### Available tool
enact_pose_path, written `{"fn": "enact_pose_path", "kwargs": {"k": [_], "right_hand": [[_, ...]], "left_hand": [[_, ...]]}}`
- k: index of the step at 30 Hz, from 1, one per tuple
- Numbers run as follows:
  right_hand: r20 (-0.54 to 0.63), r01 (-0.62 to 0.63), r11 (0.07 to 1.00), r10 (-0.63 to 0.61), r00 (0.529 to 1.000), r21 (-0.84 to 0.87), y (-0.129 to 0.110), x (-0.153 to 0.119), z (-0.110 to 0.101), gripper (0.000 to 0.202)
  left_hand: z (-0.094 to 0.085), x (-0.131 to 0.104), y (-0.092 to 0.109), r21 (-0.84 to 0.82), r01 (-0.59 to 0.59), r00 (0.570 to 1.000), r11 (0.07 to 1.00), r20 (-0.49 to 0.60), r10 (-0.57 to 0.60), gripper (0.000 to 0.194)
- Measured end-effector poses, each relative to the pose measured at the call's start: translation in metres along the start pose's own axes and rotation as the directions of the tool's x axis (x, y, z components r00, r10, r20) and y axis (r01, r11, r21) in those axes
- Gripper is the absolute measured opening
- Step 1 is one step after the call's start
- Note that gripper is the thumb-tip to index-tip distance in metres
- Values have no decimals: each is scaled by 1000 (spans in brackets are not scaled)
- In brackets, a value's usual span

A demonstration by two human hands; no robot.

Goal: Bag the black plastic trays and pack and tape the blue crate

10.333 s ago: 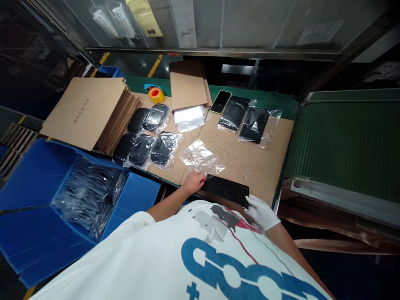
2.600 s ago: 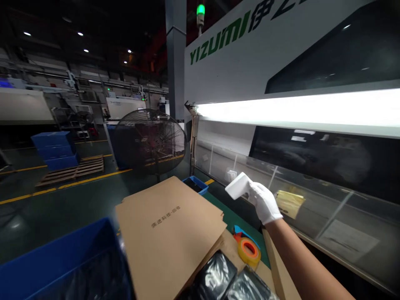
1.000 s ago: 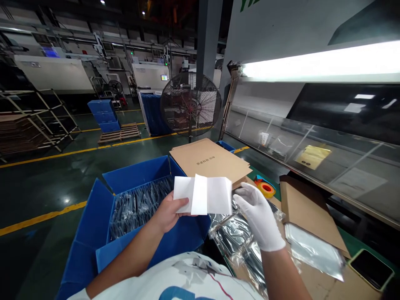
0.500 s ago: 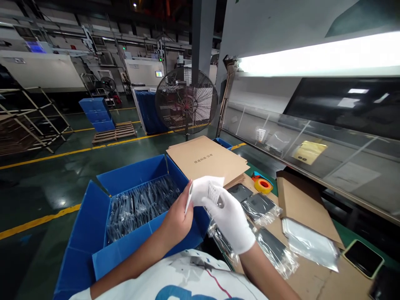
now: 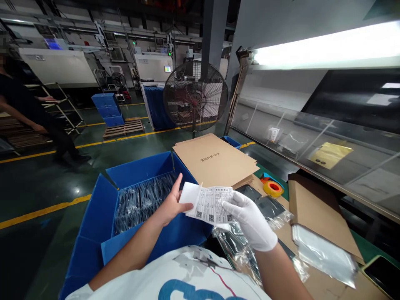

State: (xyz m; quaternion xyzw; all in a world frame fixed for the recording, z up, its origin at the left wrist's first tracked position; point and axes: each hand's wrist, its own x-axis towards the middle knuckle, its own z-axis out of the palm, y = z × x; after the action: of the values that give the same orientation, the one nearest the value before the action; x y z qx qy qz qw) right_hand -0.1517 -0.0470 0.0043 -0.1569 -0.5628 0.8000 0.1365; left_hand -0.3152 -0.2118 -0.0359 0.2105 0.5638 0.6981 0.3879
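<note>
Between my two hands is a printed paper sheet of labels [image 5: 208, 204], white with tables and square codes, its left end blank. My bare left hand [image 5: 173, 204] pinches that blank end, thumb on top. My right hand [image 5: 250, 214], in a white glove, grips the right end between thumb and fingers. Beneath my left arm stands an open blue box [image 5: 143, 241] packed with a row of clear-bagged dark pieces [image 5: 140, 204]. Under and beyond my right hand, flat dark parts in clear bags [image 5: 273, 208] lie on cardboard.
Cardboard sheets [image 5: 215, 160] are stacked beyond the box. Tape rolls [image 5: 273, 188], a pile of clear bags [image 5: 323, 252] and a phone [image 5: 383, 273] lie to the right. A large fan [image 5: 195, 98] stands ahead. At far left a person [image 5: 28, 104] is by a rack.
The paper has gone from curled and folded to spread out, printed side facing me. My right hand has moved right and lower. A person has come into view at far left.
</note>
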Motion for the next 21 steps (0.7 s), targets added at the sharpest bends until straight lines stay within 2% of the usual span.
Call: {"fn": "enact_pose_path", "kwargs": {"k": [1,3,6,9,12,14,16,18,19,21], "right_hand": [[-18,11,1000,-12,1000,-5,2,2,0,37],[-34,22,1000,-22,999,0,5,6,-1,39],[70,13,996,-20,997,89,7,6,1,43],[208,12,987,-46,977,162,3,3,5,45],[234,37,981,-81,969,189,-6,3,1,48],[176,72,976,-109,978,205,-14,4,-10,48],[45,106,985,-113,993,139,-19,8,-27,46],[-142,92,994,-99,985,-56,-20,13,-49,42],[-238,59,979,-106,966,-197,-19,17,-60,39],[-368,-46,860,-168,915,-509,-11,26,-82,28]], "left_hand": [[0,0,1,29,-54,998,998,-18,55,115],[1,0,1,58,-118,992,991,-42,121,100],[3,3,-3,13,-150,985,989,-79,150,79],[4,8,-10,-59,-116,991,992,-81,111,76],[-8,14,-17,-152,-16,996,988,-88,2,72],[-27,18,-23,-229,20,988,973,-142,-53,69],[-52,21,-29,-269,18,975,963,-208,-76,67],[-81,22,-38,-264,6,954,964,-287,-85,65],[-96,22,-44,-250,10,941,968,-325,-94,65],[-124,18,-59,-208,48,906,977,-402,-131,63]]}}
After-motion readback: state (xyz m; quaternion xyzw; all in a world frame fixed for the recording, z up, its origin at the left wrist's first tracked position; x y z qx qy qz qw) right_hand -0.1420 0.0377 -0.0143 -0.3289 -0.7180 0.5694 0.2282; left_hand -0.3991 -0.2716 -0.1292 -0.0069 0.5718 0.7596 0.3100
